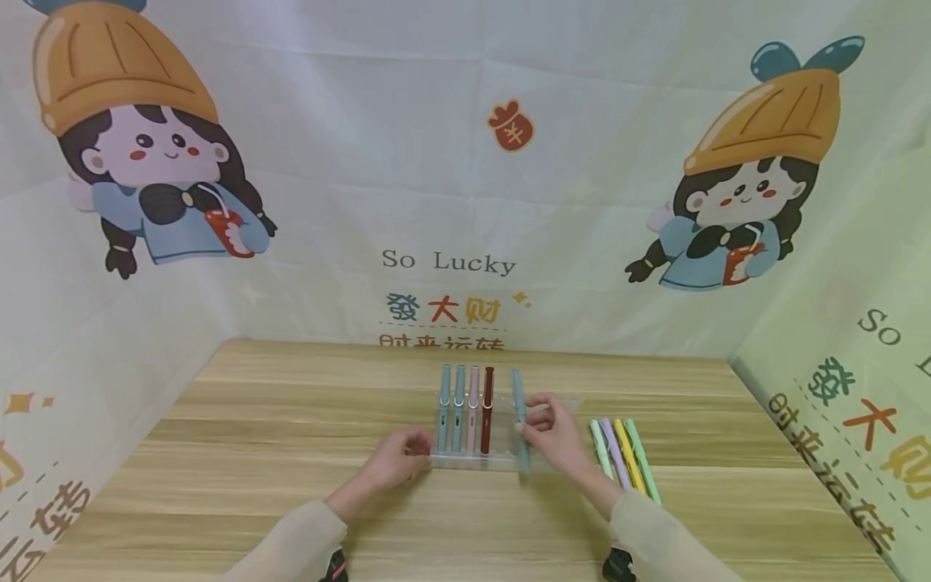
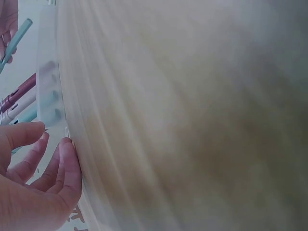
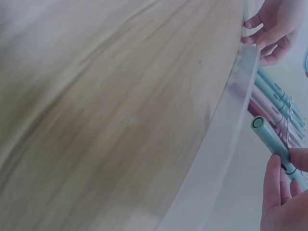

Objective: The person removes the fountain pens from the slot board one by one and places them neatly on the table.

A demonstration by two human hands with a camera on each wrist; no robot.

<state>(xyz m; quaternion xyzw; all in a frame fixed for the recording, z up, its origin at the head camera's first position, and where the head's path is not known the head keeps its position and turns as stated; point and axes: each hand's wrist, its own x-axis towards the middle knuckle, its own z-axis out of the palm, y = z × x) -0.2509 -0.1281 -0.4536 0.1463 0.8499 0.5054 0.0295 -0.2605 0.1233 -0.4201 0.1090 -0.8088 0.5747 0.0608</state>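
A clear pen stand [image 1: 473, 462] sits mid-table, with two blue-green pens [image 1: 443, 428] [image 1: 457, 428], a pale pink pen [image 1: 473, 428] and a dark red pen [image 1: 487, 420] side by side in its left part. My left hand [image 1: 398, 459] grips the stand's left end, thumb and fingers at the corner. Another blue-green pen [image 3: 272, 137] is pinched between the thumb and fingers of my right hand [image 1: 556, 432]. It is held nearly upright at the stand's right part, apart from the dark red one; whether it touches the stand I cannot tell.
To the right of the stand, several pens lie side by side on the wooden table [image 1: 291, 428]: pale green [image 1: 600, 446], purple [image 1: 615, 451], yellow [image 1: 629, 454] and green [image 1: 643, 461]. The right forearm passes close to them. A printed cloth [image 1: 451, 194] hangs behind the table.
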